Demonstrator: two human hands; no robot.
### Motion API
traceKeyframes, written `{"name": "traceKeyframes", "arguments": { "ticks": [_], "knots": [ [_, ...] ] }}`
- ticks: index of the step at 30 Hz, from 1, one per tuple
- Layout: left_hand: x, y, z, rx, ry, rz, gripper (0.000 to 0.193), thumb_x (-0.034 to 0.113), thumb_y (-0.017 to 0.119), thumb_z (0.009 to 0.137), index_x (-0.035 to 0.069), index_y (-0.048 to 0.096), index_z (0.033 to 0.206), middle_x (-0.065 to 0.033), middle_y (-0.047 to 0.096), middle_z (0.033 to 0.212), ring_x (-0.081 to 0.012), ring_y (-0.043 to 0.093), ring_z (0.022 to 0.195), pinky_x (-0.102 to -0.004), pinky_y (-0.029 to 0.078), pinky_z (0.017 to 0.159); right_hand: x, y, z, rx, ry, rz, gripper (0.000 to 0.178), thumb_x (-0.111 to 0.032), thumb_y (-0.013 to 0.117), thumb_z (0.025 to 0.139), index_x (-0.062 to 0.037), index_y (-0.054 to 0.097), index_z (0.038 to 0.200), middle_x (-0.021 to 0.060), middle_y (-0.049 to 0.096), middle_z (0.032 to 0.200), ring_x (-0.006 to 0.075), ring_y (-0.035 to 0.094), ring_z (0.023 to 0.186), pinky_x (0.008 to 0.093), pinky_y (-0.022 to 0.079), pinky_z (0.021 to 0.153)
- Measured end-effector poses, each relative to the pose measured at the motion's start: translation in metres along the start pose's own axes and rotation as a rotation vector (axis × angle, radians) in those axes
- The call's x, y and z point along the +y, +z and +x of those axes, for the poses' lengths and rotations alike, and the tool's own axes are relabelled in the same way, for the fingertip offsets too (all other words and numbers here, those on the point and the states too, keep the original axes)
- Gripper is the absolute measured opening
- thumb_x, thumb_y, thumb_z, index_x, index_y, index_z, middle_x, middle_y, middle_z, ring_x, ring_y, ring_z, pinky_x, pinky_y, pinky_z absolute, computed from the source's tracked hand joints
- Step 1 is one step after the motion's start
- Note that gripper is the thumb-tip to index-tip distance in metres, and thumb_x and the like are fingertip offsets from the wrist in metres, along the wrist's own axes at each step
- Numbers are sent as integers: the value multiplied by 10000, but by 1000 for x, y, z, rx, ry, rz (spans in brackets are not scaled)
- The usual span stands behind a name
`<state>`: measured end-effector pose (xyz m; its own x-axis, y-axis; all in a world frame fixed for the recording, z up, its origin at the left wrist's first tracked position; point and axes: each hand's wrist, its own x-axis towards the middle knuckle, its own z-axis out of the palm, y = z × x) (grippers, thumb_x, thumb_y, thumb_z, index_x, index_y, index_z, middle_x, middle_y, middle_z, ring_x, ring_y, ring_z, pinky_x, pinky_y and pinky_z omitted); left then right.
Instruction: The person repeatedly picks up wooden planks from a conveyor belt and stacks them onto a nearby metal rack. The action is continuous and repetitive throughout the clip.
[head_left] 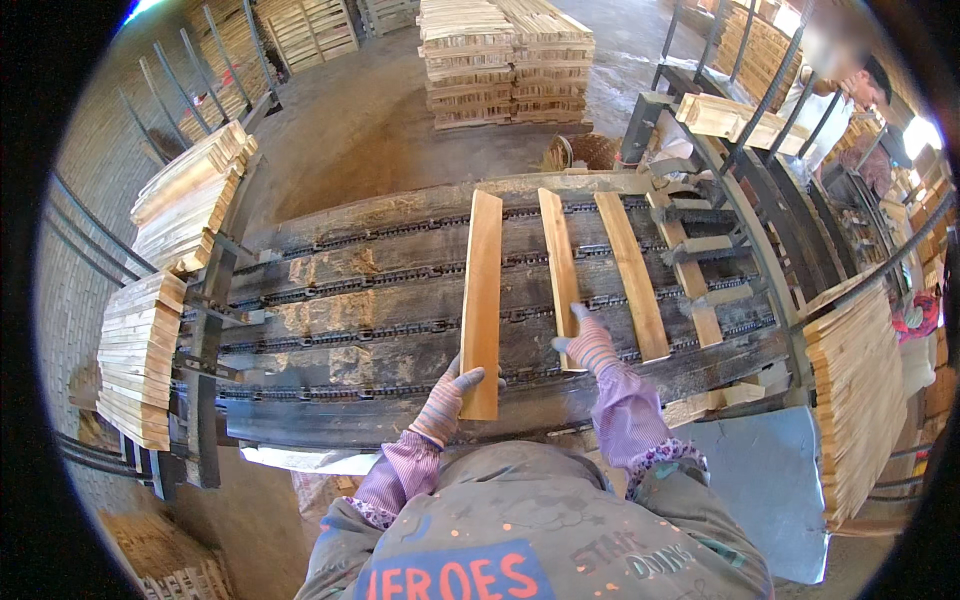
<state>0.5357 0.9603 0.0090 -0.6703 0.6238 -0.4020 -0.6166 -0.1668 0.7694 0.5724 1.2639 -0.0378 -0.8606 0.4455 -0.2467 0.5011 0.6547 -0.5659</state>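
Two gloved hands work at the near edge of the chain conveyor [330,310]. The left hand [447,396] has its grip closed around the lower end of a wide wooden slat [482,300], thumb wrapped over the front face, the slat lying lengthwise across the chains. The right hand [590,345] rests with fingers spread flat on the near end of a narrower slat [560,270] just beside the first, pressing rather than clasping it. Further right lie a third slat [630,272] and a fourth [690,270], spaced apart. Stacks of slats [140,355] stand at the left, another pile [860,400] at the right, and a person [850,90] stands beyond the machine.
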Motion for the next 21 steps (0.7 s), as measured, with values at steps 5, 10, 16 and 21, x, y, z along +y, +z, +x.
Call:
{"name": "traceKeyframes", "arguments": {
  "ticks": [5,10,16,21],
  "knots": [
    [-6,6,18,64,7,-9,563,223,676,970,85,474,1478,-119,689,1203,-267,716,1051,-430,617,871,-14,0,-6,-467,191,1305,668,61,574,800,12,518,1464,149,674,1289,266,640,1202,385,510,1058],
    [-21,12,31,185,20,-15,612,160,665,964,131,443,1534,-79,658,1289,-225,679,1136,-408,600,922,-31,-5,-33,-565,225,1411,694,73,570,767,35,511,1457,151,667,1304,265,633,1216,378,489,1092],
    [-36,42,36,122,167,115,707,112,690,980,162,342,1594,-73,630,1304,-196,631,1152,-364,543,974,-41,21,-51,-397,-387,752,546,-141,673,921,2,537,1430,162,679,1294,217,616,1195,362,479,1057],
    [-26,40,27,48,2,143,675,158,736,929,122,386,1505,-64,618,1144,-207,681,953,-374,597,818,-18,-4,-24,-305,-338,566,431,-151,733,903,-15,669,1307,146,706,1299,250,656,1210,372,493,1061]
  ]
}}
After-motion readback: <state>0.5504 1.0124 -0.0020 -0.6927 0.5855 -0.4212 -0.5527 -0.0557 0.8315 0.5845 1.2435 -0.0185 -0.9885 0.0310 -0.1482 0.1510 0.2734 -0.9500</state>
